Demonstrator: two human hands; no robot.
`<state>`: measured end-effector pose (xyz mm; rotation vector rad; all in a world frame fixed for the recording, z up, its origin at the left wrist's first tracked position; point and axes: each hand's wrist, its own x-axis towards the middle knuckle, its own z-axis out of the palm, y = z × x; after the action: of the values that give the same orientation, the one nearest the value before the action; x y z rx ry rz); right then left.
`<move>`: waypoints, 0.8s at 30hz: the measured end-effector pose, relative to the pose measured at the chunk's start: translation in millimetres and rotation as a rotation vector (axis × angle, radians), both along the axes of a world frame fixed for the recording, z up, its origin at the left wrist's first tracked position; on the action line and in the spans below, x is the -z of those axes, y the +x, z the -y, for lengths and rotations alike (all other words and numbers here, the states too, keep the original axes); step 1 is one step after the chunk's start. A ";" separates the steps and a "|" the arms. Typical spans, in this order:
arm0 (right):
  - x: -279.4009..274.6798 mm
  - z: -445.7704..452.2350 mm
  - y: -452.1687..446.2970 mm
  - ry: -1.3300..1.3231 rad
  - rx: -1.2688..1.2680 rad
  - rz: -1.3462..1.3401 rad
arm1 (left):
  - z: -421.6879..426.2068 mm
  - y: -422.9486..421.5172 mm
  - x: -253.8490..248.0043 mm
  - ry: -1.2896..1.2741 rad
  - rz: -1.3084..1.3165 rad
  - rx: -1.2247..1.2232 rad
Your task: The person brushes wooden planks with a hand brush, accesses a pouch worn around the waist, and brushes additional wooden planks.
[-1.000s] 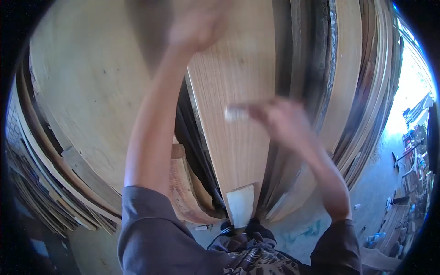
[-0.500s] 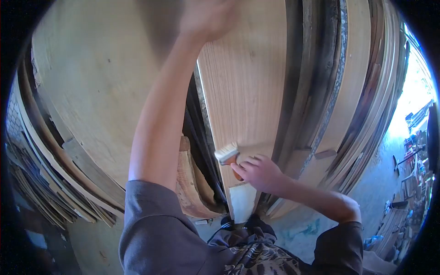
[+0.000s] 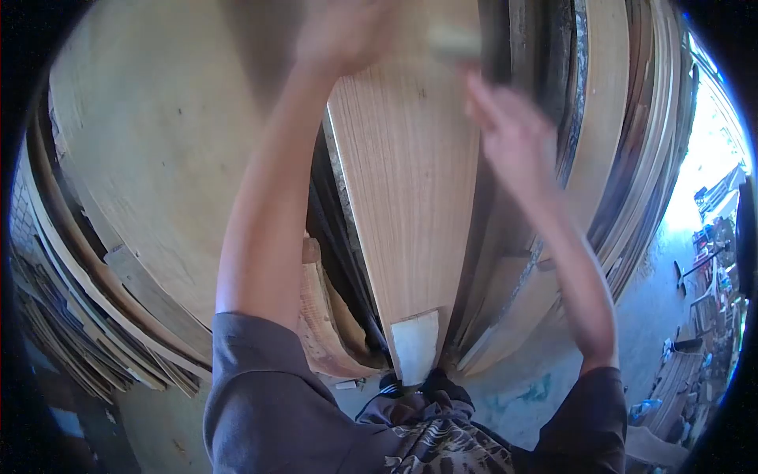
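Observation:
A long pale wooden board (image 3: 407, 189) stands upright in front of me, its lower end near my feet. My right hand (image 3: 517, 138) is closed around the handle of a paintbrush (image 3: 455, 43). The brush is smeared by motion, its head over the upper right part of the board. High on the board's left side is my left hand (image 3: 343, 35), blurred and partly cut off by the top of the view. Its fingers cannot be made out. A whitish rectangular patch (image 3: 415, 347) covers the board's bottom end.
A broad wooden slab (image 3: 158, 150) leans at the left, with thinner planks (image 3: 63, 332) beyond it. More upright boards (image 3: 604, 103) stand at the right. A curved bark-edged piece (image 3: 320, 324) sits low beside the board. Scattered items (image 3: 703, 316) lie on the far right floor.
My right hand has swung up from the board's lower part to its upper right, carrying the paintbrush. My left hand stays near the top, shifted slightly left in view.

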<state>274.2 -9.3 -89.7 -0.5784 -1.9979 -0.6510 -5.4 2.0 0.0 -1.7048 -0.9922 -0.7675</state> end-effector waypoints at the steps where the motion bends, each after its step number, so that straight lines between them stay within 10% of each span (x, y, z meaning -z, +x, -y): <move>1: 28.0 14.7 5.2 -0.028 0.066 0.128 | -2.4 -0.5 0.1 0.005 -0.003 -0.003; 9: 157.8 56.3 54.3 -0.697 -0.243 0.846 | -0.6 0.2 -0.4 0.021 0.003 0.019; 14: -7.9 0.0 47.6 -0.990 -0.321 -0.028 | 2.1 2.1 -2.0 0.042 0.015 0.032; 19: -39.0 -25.6 29.0 -0.171 -0.203 -0.104 | 4.8 3.9 -2.4 0.035 0.004 0.054; 24: 133.3 37.0 67.3 -0.274 -0.013 0.296 | -0.9 -2.5 0.9 0.072 -0.020 0.054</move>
<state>341.5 -46.3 -223.1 -0.6600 -2.3889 -0.4780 -7.9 3.0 -1.0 -1.6795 -0.8976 -0.8104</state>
